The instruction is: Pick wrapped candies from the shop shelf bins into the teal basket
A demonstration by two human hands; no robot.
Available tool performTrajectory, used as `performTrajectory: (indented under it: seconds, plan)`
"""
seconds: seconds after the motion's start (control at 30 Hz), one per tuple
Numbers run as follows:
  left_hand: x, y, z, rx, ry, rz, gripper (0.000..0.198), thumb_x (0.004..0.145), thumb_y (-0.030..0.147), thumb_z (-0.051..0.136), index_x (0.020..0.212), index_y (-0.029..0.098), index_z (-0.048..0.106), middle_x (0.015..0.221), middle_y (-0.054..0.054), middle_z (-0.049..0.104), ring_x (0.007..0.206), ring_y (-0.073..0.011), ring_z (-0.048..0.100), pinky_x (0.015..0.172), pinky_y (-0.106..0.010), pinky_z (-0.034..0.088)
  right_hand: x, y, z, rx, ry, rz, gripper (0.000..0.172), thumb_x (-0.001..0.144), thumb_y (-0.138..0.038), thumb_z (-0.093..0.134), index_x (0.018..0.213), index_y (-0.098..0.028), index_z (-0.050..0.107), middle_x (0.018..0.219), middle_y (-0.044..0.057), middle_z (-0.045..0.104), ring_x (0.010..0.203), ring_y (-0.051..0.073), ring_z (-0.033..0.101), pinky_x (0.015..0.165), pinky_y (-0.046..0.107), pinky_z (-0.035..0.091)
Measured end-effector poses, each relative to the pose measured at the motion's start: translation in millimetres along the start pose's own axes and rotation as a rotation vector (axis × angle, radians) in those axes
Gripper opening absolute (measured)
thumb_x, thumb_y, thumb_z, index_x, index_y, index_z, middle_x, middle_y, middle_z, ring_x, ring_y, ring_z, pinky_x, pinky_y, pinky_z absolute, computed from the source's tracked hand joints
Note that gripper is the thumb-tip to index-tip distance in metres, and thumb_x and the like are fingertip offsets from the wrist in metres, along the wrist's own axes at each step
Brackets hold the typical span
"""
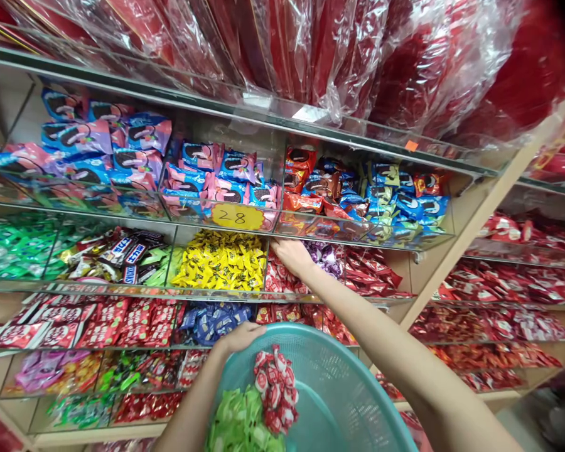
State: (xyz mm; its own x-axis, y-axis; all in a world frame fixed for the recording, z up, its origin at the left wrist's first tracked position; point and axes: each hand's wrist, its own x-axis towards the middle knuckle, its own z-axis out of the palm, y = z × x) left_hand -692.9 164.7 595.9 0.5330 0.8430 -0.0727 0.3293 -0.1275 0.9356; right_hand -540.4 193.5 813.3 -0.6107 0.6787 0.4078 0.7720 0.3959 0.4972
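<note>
A teal plastic basket (329,370) is tilted at the bottom centre, its rim gripped by my left hand (242,337). Inside it lie green-wrapped candies (245,420) and a heap of red-and-white wrapped candies (277,389). My right hand (289,256) reaches into a shelf compartment of red-and-white candies (280,279), just right of the yellow-wrapped candies (221,260). Its fingertips are hidden among the compartment's contents and behind the shelf edge, so what they hold cannot be made out.
Above, a shelf holds blue and pink cookie packs (235,166) behind a clear front with a yellow price tag (238,216). Plastic-wrapped red items (282,44) hang over the top shelf edge. A slanted wooden upright (489,220) stands at the right, with more candy shelves beyond.
</note>
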Motion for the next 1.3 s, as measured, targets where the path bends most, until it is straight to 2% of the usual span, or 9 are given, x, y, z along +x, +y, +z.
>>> performTrajectory:
  seconds: [0.3,0.4,0.53,0.7,0.83,0.97,1.03,1.1,1.3]
  plan:
    - [4.5,-7.3,1.0,-0.038,0.011,-0.027,0.054,0.068,0.064,0.046,0.071,0.013,0.063,0.060,0.003,0.052,0.059,-0.0108,0.040,0.056,-0.023,0.031,6.9,3.2,6.5,0.007,-0.032,-0.044,0.032,0.085,-0.008,0.031,0.102,-0.013,0.058,0.108,0.015,0.057,0.099,0.021,0.051,0.082,0.032,0.039]
    - [5.7,-9.8,0.9,-0.048,0.007,-0.049,0.056,0.068,0.065,0.046,0.072,0.013,0.063,0.058,0.003,0.052,0.057,-0.0102,0.039,0.055,-0.022,0.030,5.0,6.0,7.2,-0.015,-0.003,-0.080,0.030,0.086,-0.008,0.031,0.100,-0.013,0.057,0.109,0.014,0.056,0.100,0.021,0.049,0.082,0.032,0.038]
    - [6.2,-11.2,0.7,-0.068,-0.002,-0.060,0.057,0.067,0.066,0.046,0.074,0.012,0.063,0.059,0.003,0.053,0.057,-0.0098,0.040,0.055,-0.022,0.031,-5.5,8.8,8.2,-0.047,0.132,-0.137,0.028,0.088,-0.011,0.031,0.103,-0.013,0.055,0.110,0.013,0.055,0.103,0.022,0.045,0.084,0.034,0.035]
    - [4.3,-7.8,1.7,-0.130,-0.006,-0.091,0.055,0.066,0.064,0.050,0.076,0.012,0.065,0.061,0.002,0.057,0.056,-0.0096,0.043,0.056,-0.022,0.033,-29.3,10.8,12.5,-0.033,0.287,-0.128,0.032,0.090,-0.013,0.031,0.117,-0.011,0.047,0.111,0.014,0.055,0.097,0.022,0.048,0.077,0.035,0.037]
    - [1.9,-2.0,3.0,-0.185,0.000,-0.107,0.054,0.065,0.062,0.053,0.078,0.011,0.066,0.065,0.000,0.061,0.057,-0.0104,0.046,0.058,-0.023,0.036,-53.6,4.7,12.1,0.110,0.494,-0.121,0.035,0.089,-0.015,0.036,0.123,-0.012,0.042,0.120,0.013,0.052,0.109,0.023,0.044,0.086,0.037,0.036]
    - [0.9,1.7,2.9,-0.172,0.000,-0.081,0.053,0.065,0.060,0.054,0.078,0.010,0.066,0.068,-0.001,0.062,0.061,-0.0114,0.048,0.061,-0.024,0.037,-90.2,-20.2,8.2,0.362,0.636,-0.059,0.040,0.087,-0.019,0.044,0.126,-0.015,0.039,0.122,0.012,0.052,0.114,0.021,0.043,0.091,0.037,0.036]
    - [1.6,1.1,2.6,-0.157,-0.004,-0.081,0.055,0.065,0.061,0.054,0.081,0.010,0.066,0.070,-0.001,0.063,0.063,-0.0122,0.048,0.062,-0.024,0.037,-112.9,-38.0,12.1,0.504,0.613,-0.046,0.042,0.086,-0.021,0.046,0.127,-0.018,0.039,0.122,0.011,0.052,0.114,0.020,0.044,0.091,0.037,0.037]
    - [2.8,-0.6,2.4,-0.146,-0.006,-0.066,0.057,0.065,0.062,0.053,0.084,0.009,0.066,0.072,-0.002,0.063,0.064,-0.0124,0.048,0.063,-0.025,0.037,-135.1,-55.5,23.2,0.632,0.518,-0.007,0.040,0.085,-0.024,0.048,0.124,-0.019,0.042,0.118,0.010,0.055,0.111,0.019,0.047,0.089,0.037,0.038]
    - [4.4,-3.1,2.8,-0.107,-0.001,-0.047,0.059,0.064,0.064,0.052,0.082,0.010,0.066,0.073,-0.001,0.062,0.067,-0.0126,0.047,0.066,-0.025,0.038,-177.1,-83.9,78.6,0.932,0.141,0.366,0.027,0.085,-0.037,0.046,0.101,-0.020,0.059,0.094,0.006,0.064,0.086,0.018,0.057,0.077,0.032,0.043]
